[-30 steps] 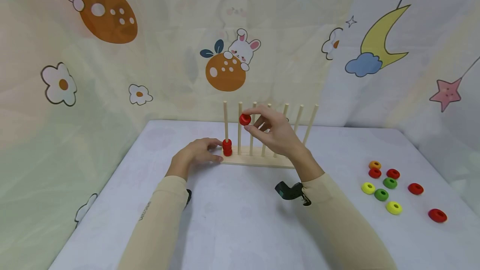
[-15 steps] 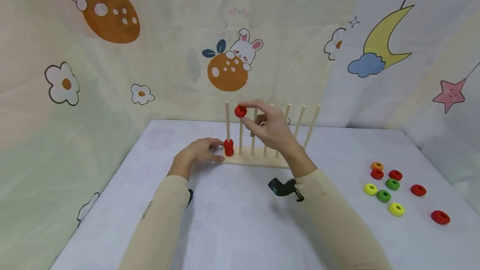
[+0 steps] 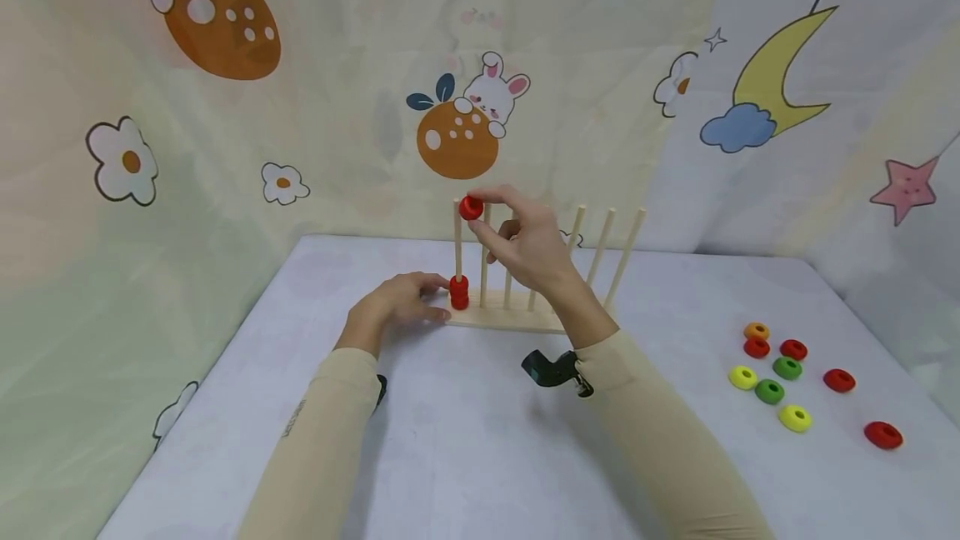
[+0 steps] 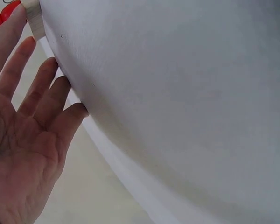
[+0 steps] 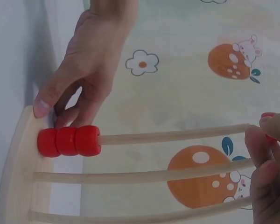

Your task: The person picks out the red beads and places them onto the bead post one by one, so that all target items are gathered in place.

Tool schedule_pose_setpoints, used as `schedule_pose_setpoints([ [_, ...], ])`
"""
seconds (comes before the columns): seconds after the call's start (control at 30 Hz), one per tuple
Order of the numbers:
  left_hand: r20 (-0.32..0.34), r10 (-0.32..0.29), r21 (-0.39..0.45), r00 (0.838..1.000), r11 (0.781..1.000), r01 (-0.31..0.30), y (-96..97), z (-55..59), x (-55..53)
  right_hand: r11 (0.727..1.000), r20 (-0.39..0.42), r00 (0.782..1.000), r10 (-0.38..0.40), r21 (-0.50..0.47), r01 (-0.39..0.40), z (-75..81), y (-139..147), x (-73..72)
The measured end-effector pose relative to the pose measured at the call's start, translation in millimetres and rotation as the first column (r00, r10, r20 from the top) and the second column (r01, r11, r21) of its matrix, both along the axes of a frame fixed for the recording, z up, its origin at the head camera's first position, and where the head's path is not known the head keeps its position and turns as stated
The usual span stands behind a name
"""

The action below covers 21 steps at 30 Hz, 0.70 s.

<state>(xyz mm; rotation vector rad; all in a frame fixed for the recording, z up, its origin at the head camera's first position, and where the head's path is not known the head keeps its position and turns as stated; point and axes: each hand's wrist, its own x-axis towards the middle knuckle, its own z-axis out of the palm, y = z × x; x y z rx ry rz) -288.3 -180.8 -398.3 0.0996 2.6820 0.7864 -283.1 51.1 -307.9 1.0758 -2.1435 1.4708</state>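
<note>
A wooden peg stand (image 3: 510, 319) with several upright pegs stands at the back of the table. Stacked red beads (image 5: 67, 141), three in the right wrist view, sit at the foot of its leftmost peg (image 3: 458, 244). My left hand (image 3: 397, 300) holds the left end of the base, thumb at the front and forefinger behind. Between thumb and forefinger, my right hand (image 3: 528, 244) pinches another red bead (image 3: 471, 207) close to the tip of that peg. Whether the bead touches the peg, I cannot tell. Fingers partly hide this bead in the right wrist view.
Loose beads lie on the right of the white-covered table (image 3: 465, 440): several red beads (image 3: 883, 435), an orange bead (image 3: 757, 331), two green beads (image 3: 769, 392) and two yellow beads (image 3: 795, 417). A printed curtain (image 3: 337, 90) hangs behind.
My right hand has moved left and up with the red bead, from near the second peg to the top of the leftmost one. The left hand stays at the base.
</note>
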Motion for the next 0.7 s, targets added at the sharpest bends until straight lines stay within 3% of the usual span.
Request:
schedule_pose_setpoints([
  [0.7,0.011,0.003,-0.002,1.000,1.000,-0.003,-0.2,-1.2,-1.1,0.988,0.054,0.988,-0.147,0.053,0.144,9.7,-23.9,1.8],
])
